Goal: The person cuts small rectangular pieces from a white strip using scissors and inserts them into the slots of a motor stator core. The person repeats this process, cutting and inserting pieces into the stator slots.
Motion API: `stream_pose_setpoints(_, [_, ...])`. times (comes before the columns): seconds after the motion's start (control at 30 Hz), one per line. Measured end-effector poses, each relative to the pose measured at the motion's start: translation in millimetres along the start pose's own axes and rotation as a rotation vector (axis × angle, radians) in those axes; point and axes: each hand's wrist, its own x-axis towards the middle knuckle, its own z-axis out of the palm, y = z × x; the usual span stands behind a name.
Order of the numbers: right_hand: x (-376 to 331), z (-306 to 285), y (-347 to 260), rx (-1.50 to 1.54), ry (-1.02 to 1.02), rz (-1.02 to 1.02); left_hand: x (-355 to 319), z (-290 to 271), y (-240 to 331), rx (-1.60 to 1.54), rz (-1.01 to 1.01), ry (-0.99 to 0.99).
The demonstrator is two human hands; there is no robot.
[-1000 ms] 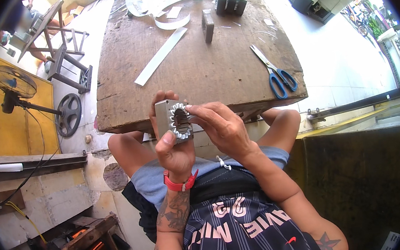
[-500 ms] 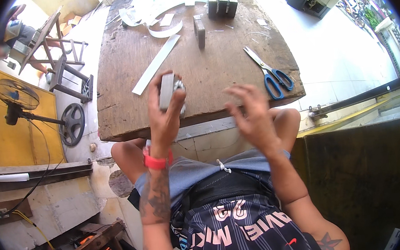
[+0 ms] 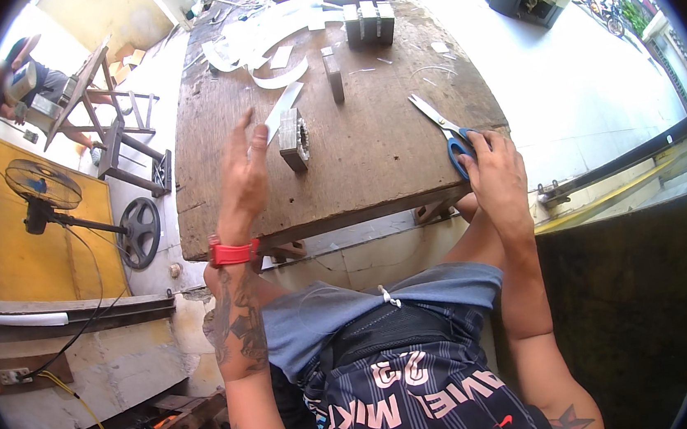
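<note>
Near the front of the wooden table [image 3: 226, 201], a grey metal stator core [image 3: 293, 141] stands on edge, its toothed opening facing right. My left hand [image 3: 242, 175] is just left of it, apart from it, with fingers stretched and nothing in them. It overlaps the lower part of a white strip [image 3: 287, 104]; whether it touches the strip I cannot tell. At the table's right front corner my right hand [image 3: 500, 170] closes over the blue handles of the scissors [image 3: 436, 115], whose open blades point away to the left.
A thin grey block [image 3: 333, 75] stands mid-table. Behind it are a dark block bound with pale bands [image 3: 369, 24] and curled white strips [image 3: 277, 39]. A fan [image 3: 44, 184] stands on the left floor; another person [image 3: 32, 71] sits at far left.
The stator core has left my left hand and now stands on the table. That hand has moved left and opened. My right hand has moved right onto the scissors. The view has shifted slightly.
</note>
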Motion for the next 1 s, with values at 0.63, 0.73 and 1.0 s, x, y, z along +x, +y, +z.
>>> stream_pose_setpoints(0.63, [-5.0, -26.1, -7.7, 0.442, -0.218, -0.013, -91.8, -7.8, 38.8, -1.434, -0.467, 0.147])
stream_pose_setpoints(0.73, [-32.7, -10.4, -44.7, 1.197, -0.299, 0.149, -90.1, -5.1, 49.4, -1.460, -0.458, 0.133])
stream_pose_setpoints(1.0, [-71.1, 35.9, -126.5, 1.340, -0.559, 0.037, -88.5, -3.8, 66.6, -1.332, -0.473, 0.147])
